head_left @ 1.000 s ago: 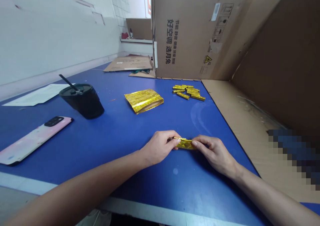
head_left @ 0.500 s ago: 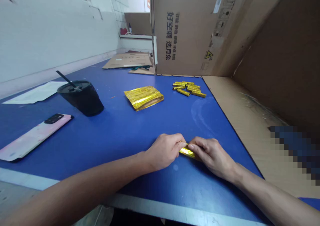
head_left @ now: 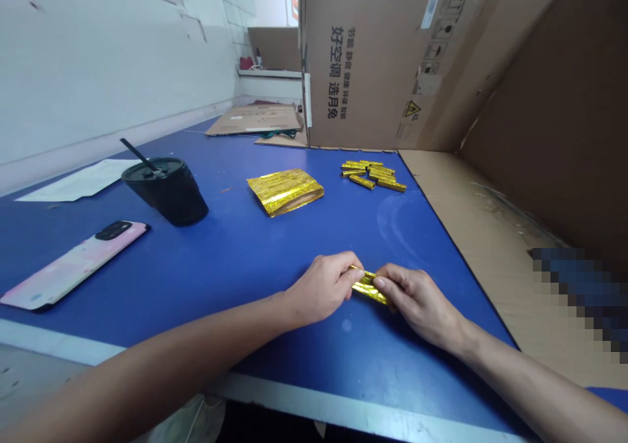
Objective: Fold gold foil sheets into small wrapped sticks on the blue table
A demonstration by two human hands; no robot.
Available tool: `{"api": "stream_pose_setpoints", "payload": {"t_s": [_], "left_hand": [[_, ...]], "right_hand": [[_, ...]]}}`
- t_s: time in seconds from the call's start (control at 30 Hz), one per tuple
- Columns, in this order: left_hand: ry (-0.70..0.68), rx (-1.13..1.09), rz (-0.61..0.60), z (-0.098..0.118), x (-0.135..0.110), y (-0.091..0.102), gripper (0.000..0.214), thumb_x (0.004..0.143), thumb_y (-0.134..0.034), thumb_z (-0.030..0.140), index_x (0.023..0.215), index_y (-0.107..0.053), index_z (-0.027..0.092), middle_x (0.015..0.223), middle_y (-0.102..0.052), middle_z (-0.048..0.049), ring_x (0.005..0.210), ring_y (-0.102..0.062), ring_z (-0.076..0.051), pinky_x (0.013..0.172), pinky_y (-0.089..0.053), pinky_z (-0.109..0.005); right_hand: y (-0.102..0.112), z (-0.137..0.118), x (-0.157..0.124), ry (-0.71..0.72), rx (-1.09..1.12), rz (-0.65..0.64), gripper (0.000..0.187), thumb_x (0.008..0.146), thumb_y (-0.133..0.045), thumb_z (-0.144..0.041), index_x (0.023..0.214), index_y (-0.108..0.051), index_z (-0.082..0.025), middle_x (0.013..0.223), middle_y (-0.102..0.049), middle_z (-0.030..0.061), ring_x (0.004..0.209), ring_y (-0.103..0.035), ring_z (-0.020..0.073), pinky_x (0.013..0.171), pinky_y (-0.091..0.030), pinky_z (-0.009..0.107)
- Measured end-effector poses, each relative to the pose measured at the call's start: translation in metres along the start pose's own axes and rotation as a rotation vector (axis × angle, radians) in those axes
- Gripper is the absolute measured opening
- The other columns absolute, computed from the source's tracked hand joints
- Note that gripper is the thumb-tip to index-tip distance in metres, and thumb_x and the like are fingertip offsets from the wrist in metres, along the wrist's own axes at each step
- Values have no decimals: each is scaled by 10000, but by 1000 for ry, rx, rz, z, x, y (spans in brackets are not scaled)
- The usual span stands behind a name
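Between my two hands is a narrow strip of folded gold foil paper (head_left: 369, 288), shiny and creased. My left hand (head_left: 324, 287) is closed on its left end, thumb on top. The right end is pinched by my right hand (head_left: 417, 302), with the thumb pressed on the upper face; the fingers underneath are hidden. Beyond my hands lies a stack of gold foil paper sheets (head_left: 285, 192), its near edge slightly parted. Farther right is a loose pile of several small folded gold pieces (head_left: 375, 173).
On the left of the blue table (head_left: 220, 253) are a black cup (head_left: 169, 191) with a straw, a pink phone (head_left: 73, 266) and a white sheet (head_left: 73, 180). A large cardboard box wall (head_left: 373, 57) rises at the back, with flat cardboard (head_left: 255, 117) beside it.
Both hands have lifted slightly, and more of the gold strip shows between them. The right thumb has shifted a little to the right. The camera view has moved slightly.
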State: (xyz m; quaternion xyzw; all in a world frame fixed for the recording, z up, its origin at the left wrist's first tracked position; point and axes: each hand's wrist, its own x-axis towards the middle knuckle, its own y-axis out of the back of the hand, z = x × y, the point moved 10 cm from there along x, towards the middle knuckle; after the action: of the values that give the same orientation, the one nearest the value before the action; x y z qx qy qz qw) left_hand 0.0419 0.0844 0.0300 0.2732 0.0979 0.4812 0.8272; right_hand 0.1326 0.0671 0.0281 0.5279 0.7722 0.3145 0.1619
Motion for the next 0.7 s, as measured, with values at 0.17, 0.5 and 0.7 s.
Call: {"api": "stream_pose_setpoints", "payload": {"t_s": [0.17, 0.5, 0.7], "left_hand": [[2, -27, 83, -8, 2, 10, 194, 849, -385, 265, 720, -490, 165, 493, -460, 68, 464, -437, -66, 497, -332, -185], [3, -20, 97, -13, 8, 14, 190, 848, -379, 261, 718, -484, 170, 488, -438, 71, 451, -416, -65, 483, -319, -182], [61, 67, 114, -22, 12, 17, 179, 836, -381, 245, 723, -501, 174, 476, -455, 63, 445, -430, -78, 483, -316, -192]], "right_hand": [[-2, 12, 1, -103, 143, -13, 278, 856, -397, -393, 752, -531, -172, 504, -464, -51, 437, -393, 78, 425, -312, 196], [0, 24, 5, -197, 246, 8, 269, 837, -414, -394, 706, -500, -176, 476, -481, -51, 391, -398, 72, 383, -308, 189], [25, 10, 5, 20, -136, 231, 210, 854, -417, -325, 805, -558, -177, 659, -610, 23, 575, -552, 135, 541, -443, 258]]}}
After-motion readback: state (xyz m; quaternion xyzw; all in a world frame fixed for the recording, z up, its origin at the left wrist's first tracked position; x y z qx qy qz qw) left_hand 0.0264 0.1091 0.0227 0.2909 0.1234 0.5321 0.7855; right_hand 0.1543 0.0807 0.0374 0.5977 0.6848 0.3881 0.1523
